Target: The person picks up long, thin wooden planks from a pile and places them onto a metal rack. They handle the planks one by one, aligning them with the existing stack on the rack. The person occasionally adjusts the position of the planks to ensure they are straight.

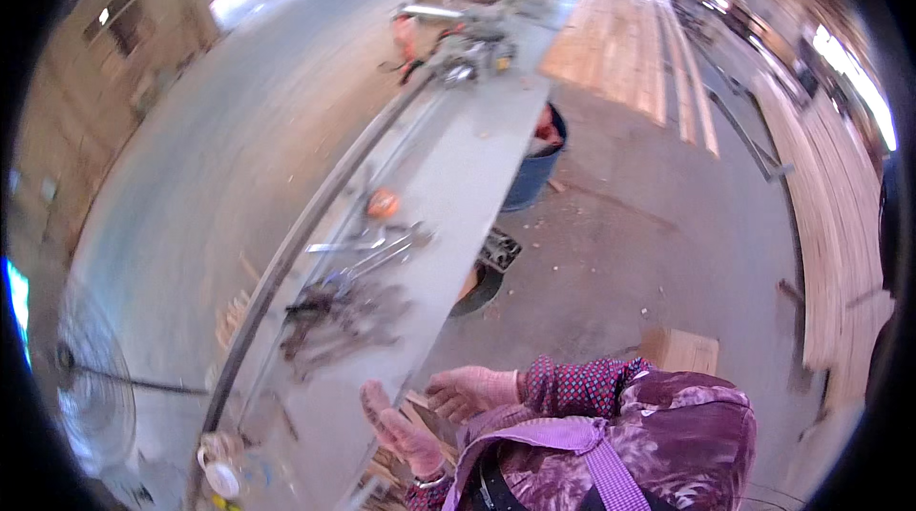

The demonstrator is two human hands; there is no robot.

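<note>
My left hand (399, 430), in what looks like a thin pinkish glove, is raised over the near edge of a long grey workbench (468, 163). Its fingers are stretched out and nothing is in them. My right hand (473, 390), covered the same way, is just to its right, fingers extended and slightly bent, seemingly holding nothing. A small gap separates the two hands. Beyond them on the bench lie a blurred heap of dark metal tools (343, 320) and several wrenches (382, 251). Farther along sits a small round orange thing (383, 203).
A power tool (468, 58) stands farther up the bench. Below its right side are a blue bin (534, 177) and a dark tub (479, 292). Long planks (620, 34) lie beyond, with more boards (825, 225) at right. Front left are a fan (91, 373) and clear jug (224, 478).
</note>
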